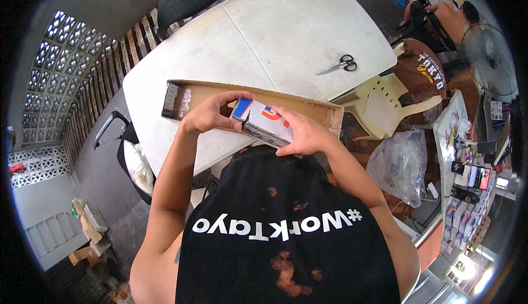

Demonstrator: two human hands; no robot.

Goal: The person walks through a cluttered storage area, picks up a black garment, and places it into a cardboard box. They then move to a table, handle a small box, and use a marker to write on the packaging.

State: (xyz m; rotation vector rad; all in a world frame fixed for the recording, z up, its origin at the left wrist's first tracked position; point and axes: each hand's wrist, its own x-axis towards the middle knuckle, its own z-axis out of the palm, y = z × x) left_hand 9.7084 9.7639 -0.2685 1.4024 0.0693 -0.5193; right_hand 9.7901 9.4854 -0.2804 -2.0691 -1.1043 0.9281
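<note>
Both hands are on a small white box (268, 123) with red and blue print, held right over the near edge of the worktop (275, 34). The left hand (212, 112) grips its left end, thumb on top and fingers curled around the corner. The right hand (301, 133) lies along the right side, fingers stretched flat over the top face, so neither hand is really spread, both are clamped on the box.

The box sits at the near wall of a long shallow cardboard tray (322, 111), roughly in the middle of it. At the tray's 9 o'clock end there's another small box (170, 99) standing inside. Can't tell if the held box touches the tray floor.

Toward 1 o'clock from the hands, well apart, a pair of scissors (340, 64) lies on the white worktop. A cream plastic chair (385, 103) stands at 3 o'clock, and a clear plastic bag (400, 163) on the floor just below it.
</note>
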